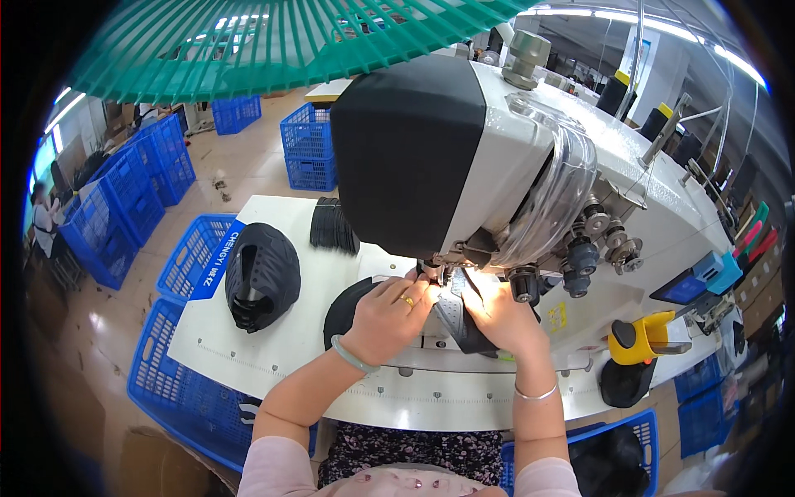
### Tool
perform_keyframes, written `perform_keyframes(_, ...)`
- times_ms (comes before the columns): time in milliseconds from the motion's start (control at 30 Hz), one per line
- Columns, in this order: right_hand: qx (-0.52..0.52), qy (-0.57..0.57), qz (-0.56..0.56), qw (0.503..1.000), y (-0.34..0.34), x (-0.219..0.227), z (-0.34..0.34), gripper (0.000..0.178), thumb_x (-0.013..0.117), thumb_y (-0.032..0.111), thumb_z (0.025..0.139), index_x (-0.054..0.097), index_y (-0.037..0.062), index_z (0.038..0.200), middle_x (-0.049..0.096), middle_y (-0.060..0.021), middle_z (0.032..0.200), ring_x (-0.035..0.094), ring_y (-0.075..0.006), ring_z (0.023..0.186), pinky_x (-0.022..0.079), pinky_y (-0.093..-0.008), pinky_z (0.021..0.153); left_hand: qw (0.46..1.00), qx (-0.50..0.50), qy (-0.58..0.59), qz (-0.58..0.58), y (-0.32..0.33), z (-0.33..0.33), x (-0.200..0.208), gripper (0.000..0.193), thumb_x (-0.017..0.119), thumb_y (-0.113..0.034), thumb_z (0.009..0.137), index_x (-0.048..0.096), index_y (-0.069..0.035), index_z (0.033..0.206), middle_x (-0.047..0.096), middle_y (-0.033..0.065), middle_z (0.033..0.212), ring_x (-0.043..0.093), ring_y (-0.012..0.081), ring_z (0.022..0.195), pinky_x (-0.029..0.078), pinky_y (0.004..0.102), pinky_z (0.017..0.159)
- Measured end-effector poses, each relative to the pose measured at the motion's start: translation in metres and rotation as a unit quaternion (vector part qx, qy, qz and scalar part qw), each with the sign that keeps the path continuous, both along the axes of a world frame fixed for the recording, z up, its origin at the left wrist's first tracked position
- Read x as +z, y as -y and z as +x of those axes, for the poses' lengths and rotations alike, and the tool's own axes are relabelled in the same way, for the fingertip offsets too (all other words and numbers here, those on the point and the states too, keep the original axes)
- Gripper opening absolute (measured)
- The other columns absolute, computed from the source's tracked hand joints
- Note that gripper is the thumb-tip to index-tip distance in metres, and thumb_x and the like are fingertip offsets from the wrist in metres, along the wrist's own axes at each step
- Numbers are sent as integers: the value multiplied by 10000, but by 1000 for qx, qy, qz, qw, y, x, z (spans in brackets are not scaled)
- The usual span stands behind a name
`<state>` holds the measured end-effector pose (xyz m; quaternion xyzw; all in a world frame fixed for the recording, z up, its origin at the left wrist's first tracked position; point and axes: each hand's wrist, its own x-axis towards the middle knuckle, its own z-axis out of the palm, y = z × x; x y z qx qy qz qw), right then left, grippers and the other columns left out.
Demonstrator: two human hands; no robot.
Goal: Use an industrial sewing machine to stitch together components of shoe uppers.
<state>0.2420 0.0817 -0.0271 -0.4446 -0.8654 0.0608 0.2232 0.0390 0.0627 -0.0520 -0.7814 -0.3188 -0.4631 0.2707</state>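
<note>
A black shoe upper (453, 315) with a row of small holes lies under the needle area of a white and black sewing machine (406, 157). My left hand (387, 313) presses on its left side, fingers bent and close together right by the presser foot (439, 273). On the other side my right hand (502, 315) grips the upper between thumb and fingers; some fingertips are hidden. A dark rounded part (344, 319) shows beside my left wrist; I cannot tell whether it belongs to the same upper. Bright lamp light falls on the sewing spot.
Another black shoe upper (262, 277) stands on the white table (248, 364) at left, near a stack of black strips (334, 226). Blue crates (153, 364) flank the table. A yellow holder (642, 338) sits at right; a green slatted cover (273, 50) hangs above.
</note>
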Motion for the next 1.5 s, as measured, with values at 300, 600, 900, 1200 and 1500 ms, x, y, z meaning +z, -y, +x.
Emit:
perform_keyframes(300,12,49,60,997,-56,-48,23,184,527,178,893,633,42,831,634,-146,781,605,-299,696,495,-396,618,996,29,-76,45,0,5,-2,156,642,-49,698,645,47,822,621,134,868,606,236,839,540,318,750)
perform_keyframes(600,23,-17,110,993,-62,-45,9,400,651,480,780,680,119,949,686,-148,893,647,-358,783,517,-423,689,996,-63,-31,-46,-13,-16,2,166,700,-113,699,695,-49,852,648,62,902,587,208,830,522,382,786)
perform_keyframes(900,-4,-20,290,957,24,-32,-9,566,733,145,674,611,33,1215,537,-181,1286,507,-375,1157,439,-489,941,948,-180,8,-262,-19,-38,8,338,765,-219,710,717,-175,1042,631,15,1010,590,208,1043,537,332,761)
perform_keyframes(1200,10,-107,349,931,7,-47,-15,529,577,-99,631,625,-20,1152,632,-172,1118,603,-352,1027,463,-459,938,982,-87,-50,-159,-6,-24,-2,495,767,-285,680,667,-170,1151,565,44,1099,585,228,1112,544,343,778)
perform_keyframes(1500,-5,-133,343,930,-4,-48,-18,429,592,-95,626,676,-12,1039,667,-144,952,633,-319,917,503,-403,834,988,-88,-34,-122,-14,-24,-6,465,777,-282,665,682,-174,1107,581,31,1094,591,234,1101,539,355,769)
